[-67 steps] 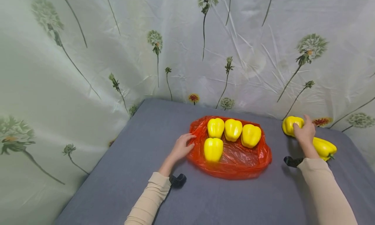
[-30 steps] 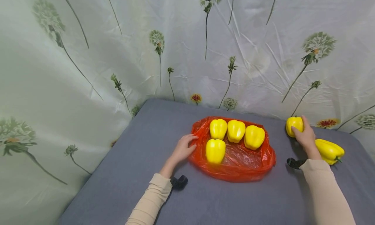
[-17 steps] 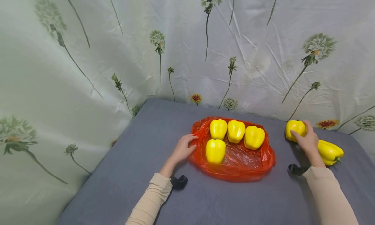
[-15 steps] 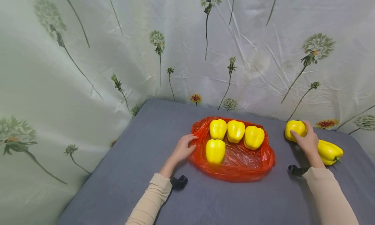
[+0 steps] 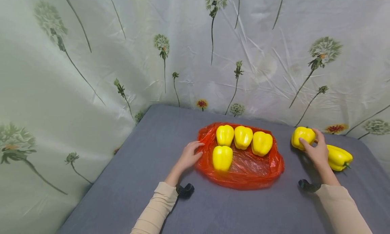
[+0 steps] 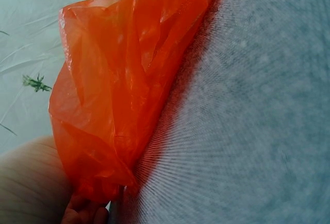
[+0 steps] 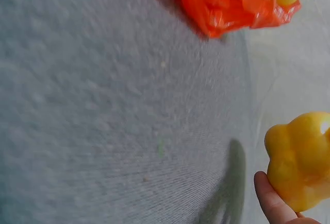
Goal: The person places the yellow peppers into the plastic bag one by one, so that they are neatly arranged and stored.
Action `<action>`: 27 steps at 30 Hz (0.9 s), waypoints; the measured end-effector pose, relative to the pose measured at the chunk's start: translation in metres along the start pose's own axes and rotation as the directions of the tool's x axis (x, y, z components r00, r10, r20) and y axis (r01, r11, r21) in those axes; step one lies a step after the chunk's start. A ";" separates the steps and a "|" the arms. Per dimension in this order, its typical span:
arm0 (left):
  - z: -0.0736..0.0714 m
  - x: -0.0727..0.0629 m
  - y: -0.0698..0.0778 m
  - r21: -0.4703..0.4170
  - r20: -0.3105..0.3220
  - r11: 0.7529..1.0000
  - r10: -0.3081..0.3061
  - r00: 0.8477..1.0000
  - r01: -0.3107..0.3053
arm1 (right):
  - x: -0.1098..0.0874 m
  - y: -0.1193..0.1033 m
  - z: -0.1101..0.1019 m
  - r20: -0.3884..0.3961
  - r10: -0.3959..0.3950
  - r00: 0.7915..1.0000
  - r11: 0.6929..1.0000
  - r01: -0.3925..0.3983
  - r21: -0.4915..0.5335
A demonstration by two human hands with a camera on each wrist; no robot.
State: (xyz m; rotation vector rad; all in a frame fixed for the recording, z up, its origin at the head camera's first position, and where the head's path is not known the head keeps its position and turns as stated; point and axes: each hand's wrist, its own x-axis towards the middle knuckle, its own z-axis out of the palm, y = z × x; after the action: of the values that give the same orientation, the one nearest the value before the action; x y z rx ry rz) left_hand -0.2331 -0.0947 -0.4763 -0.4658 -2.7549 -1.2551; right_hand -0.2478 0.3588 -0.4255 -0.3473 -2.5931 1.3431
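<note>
My right hand (image 5: 318, 153) grips a yellow bell pepper (image 5: 303, 137) between thumb and fingers, right of the bag. In the right wrist view that bell pepper (image 7: 301, 157) is raised above the table, its shadow lying apart from it. My left hand (image 5: 188, 156) holds the left edge of a red plastic bag (image 5: 243, 179), which is spread wide. In the left wrist view the bag's (image 6: 113, 90) film runs down into the fingers (image 6: 85, 214). Inside the bag sit several yellow peppers, three in a back row (image 5: 243, 137) and one in front (image 5: 222, 158).
Another yellow bell pepper (image 5: 339, 157) lies on its side behind my right wrist, its green stem toward the right. The grey cloth-covered table (image 5: 231, 210) ends at a pale curtain (image 5: 189, 51) printed with dandelions.
My right hand has turned the gripped pepper and brought it slightly left and nearer, off its spot at the back. The left hand stays at the bag's edge; the bagged peppers have not moved.
</note>
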 end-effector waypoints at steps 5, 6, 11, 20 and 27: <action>-0.001 0.000 0.000 0.007 0.003 1.000 0.010 1.000 -0.010 | -0.011 -0.005 -0.001 0.024 -0.016 1.000 0.998 0.015 0.053; -0.001 -0.001 0.000 0.008 0.006 1.000 0.006 1.000 -0.006 | -0.013 -0.006 -0.001 0.033 -0.025 0.999 0.998 0.023 0.064; 0.000 -0.001 0.000 0.006 0.012 1.000 -0.005 1.000 0.005 | -0.022 -0.010 0.001 0.047 -0.057 0.997 0.994 0.052 0.094; 0.001 -0.002 0.000 0.002 0.004 1.000 0.012 1.000 -0.012 | -0.038 -0.017 0.004 0.042 -0.064 0.997 0.994 0.060 0.094; 0.000 -0.003 0.000 0.007 -0.017 0.999 0.046 0.999 -0.046 | -0.048 -0.024 0.004 0.056 -0.112 0.992 0.984 0.103 0.142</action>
State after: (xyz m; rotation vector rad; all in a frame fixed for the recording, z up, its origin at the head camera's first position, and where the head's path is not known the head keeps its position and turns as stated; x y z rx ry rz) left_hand -0.2304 -0.0949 -0.4771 -0.5118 -2.7170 -1.2335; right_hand -0.2058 0.3278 -0.4120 -0.1424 -2.5096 1.5094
